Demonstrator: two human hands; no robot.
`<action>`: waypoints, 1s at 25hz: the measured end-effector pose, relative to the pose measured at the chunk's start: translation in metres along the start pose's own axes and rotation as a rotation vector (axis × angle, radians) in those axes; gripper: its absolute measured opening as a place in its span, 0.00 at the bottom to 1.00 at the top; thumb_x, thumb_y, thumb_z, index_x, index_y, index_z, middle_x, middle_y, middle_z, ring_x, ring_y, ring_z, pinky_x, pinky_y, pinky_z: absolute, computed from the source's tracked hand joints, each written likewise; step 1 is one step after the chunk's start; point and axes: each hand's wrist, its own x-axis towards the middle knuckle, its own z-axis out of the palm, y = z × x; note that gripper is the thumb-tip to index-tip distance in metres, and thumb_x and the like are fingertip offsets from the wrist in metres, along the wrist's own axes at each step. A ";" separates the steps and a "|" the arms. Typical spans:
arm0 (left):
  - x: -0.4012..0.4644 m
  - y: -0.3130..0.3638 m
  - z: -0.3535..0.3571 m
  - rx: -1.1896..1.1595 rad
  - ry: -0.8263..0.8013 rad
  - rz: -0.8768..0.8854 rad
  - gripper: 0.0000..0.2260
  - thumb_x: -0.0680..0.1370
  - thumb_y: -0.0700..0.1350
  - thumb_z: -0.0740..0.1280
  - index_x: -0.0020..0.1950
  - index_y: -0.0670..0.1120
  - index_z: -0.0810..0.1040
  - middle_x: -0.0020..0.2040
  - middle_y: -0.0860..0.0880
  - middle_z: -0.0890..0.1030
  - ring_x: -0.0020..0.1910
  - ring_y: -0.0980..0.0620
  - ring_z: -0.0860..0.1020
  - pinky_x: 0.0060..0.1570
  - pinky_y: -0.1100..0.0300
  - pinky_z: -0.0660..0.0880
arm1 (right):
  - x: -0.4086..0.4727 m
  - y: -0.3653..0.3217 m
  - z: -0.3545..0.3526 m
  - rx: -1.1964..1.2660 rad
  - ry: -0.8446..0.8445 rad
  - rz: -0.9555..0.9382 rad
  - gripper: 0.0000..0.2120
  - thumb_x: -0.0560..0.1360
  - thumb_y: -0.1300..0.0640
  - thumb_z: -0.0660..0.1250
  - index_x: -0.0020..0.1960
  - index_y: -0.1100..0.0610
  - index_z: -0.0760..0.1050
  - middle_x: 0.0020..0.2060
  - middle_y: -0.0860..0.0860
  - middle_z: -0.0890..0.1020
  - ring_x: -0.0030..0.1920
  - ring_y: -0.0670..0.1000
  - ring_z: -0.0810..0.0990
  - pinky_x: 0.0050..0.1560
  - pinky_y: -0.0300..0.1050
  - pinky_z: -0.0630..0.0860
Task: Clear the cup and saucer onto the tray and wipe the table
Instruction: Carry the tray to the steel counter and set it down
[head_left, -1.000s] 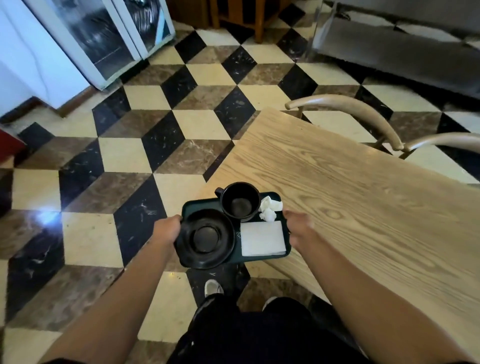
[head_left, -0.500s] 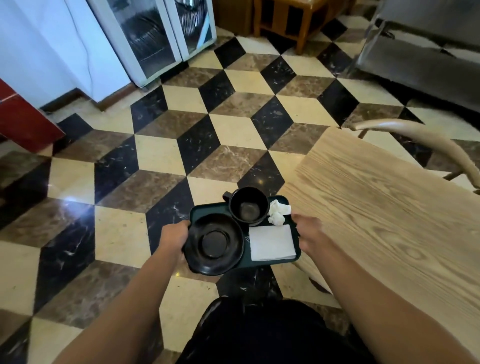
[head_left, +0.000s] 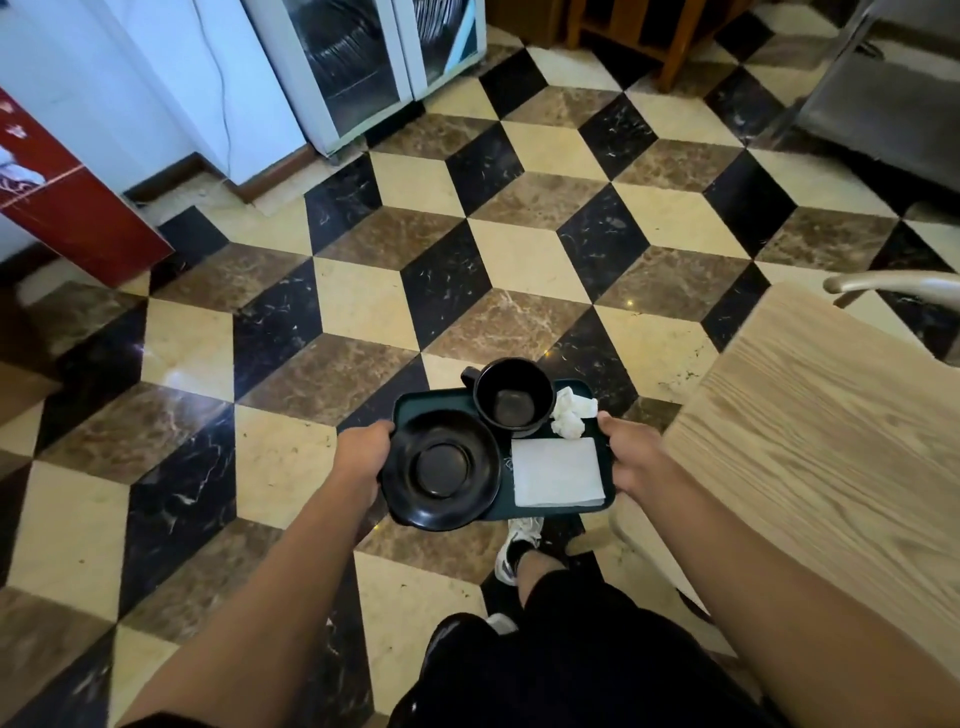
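On the tray (head_left: 431, 402), held over the floor left of the table (head_left: 810, 431), sat the cup (head_left: 511, 397), saucer (head_left: 441, 467) and napkin (head_left: 557, 472). The left hand (head_left: 361, 454) and right hand (head_left: 631, 452) gripped its ends. Clearing looked done; the wiping I couldn't judge, most of the tabletop being cut off.

Carried clear of the table (head_left: 810, 447) now, the tray (head_left: 436, 402) hanging over the floor tiles rather than the table's corner; table slid off to the right of view; one shoe (head_left: 514, 545) stepped forward beneath the tray.
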 end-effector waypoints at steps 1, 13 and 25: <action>0.009 0.009 0.002 0.012 -0.003 -0.002 0.06 0.77 0.39 0.69 0.40 0.40 0.82 0.39 0.39 0.83 0.40 0.44 0.80 0.41 0.51 0.74 | 0.009 -0.009 0.009 -0.005 0.005 0.005 0.10 0.79 0.57 0.72 0.54 0.64 0.82 0.49 0.59 0.87 0.47 0.62 0.87 0.53 0.66 0.83; 0.121 0.171 0.103 0.058 0.023 -0.003 0.05 0.80 0.39 0.68 0.47 0.37 0.80 0.38 0.42 0.82 0.36 0.46 0.78 0.40 0.53 0.74 | 0.118 -0.165 0.081 0.040 -0.004 0.020 0.09 0.80 0.56 0.71 0.54 0.62 0.82 0.49 0.57 0.86 0.49 0.61 0.86 0.55 0.63 0.83; 0.239 0.332 0.241 0.208 -0.155 0.052 0.06 0.77 0.39 0.69 0.41 0.40 0.78 0.35 0.42 0.77 0.31 0.46 0.76 0.29 0.60 0.69 | 0.222 -0.300 0.112 0.180 0.117 0.039 0.07 0.81 0.58 0.69 0.50 0.62 0.82 0.46 0.57 0.86 0.44 0.59 0.86 0.50 0.60 0.84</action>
